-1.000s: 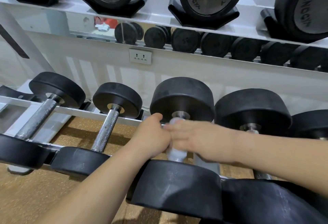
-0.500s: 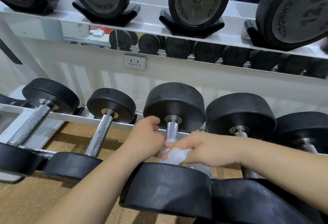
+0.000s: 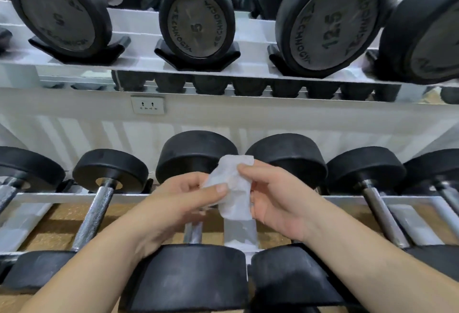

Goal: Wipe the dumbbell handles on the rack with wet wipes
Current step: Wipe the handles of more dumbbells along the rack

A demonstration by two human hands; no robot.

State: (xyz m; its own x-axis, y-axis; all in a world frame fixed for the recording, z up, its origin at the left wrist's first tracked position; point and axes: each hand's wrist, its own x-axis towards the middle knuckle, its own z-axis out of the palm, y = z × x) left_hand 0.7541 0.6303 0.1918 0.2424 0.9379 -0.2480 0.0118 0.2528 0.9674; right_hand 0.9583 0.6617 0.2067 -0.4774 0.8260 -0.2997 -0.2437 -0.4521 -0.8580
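Dumbbell rack point(image 3: 74, 197), wet wipe point(image 3: 233, 186) between fingers point(image 3: 213, 192)

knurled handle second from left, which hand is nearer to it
Left. The left hand is just right of that handle; the right hand is farther right, beyond the wet wipe both pinch.

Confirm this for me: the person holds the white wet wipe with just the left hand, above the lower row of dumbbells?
Not just the left. The head view shows the left hand and the right hand both pinching the white wet wipe, above the lower row of dumbbells.
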